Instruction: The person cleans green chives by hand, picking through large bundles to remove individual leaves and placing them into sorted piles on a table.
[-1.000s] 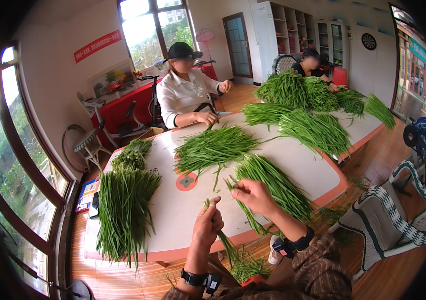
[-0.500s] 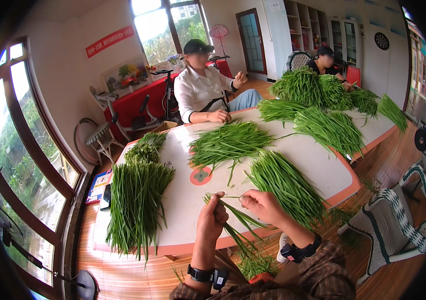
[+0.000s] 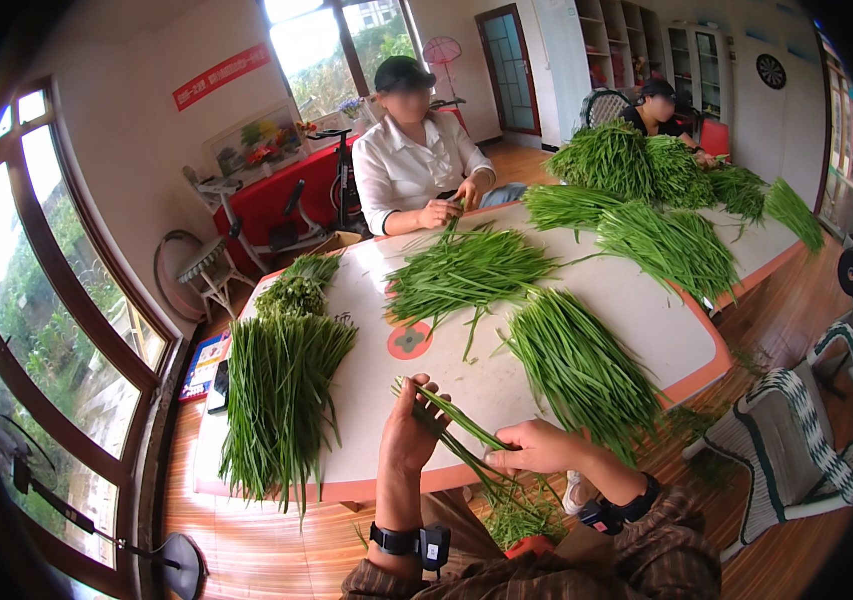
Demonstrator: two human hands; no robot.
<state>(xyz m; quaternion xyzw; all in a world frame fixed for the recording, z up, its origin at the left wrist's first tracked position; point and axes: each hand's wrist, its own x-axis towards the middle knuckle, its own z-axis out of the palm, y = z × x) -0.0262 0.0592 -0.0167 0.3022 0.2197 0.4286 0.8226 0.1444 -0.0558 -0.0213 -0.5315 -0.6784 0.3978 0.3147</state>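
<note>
Over the near edge of the table, my left hand is closed around a small bunch of garlic chives, with the pale cut ends poking out above its fingers. My right hand pinches the same bunch further along the leaves. The leaf tips hang down between my forearms. A large pile of chives lies just beyond my right hand, and another sits to the left, its leaves drooping over the edge. A looser heap is spread across the middle of the table.
The white table has an orange border. Across it, a person in a white shirt handles stalks; another person sits behind high chive piles. Trimmings lie below my hands. A woven chair stands right, a fan left.
My right hand has moved down along the leaves and now grips the bunch; before, it pinched a thin strand near the cut ends. The person in white has brought both hands together.
</note>
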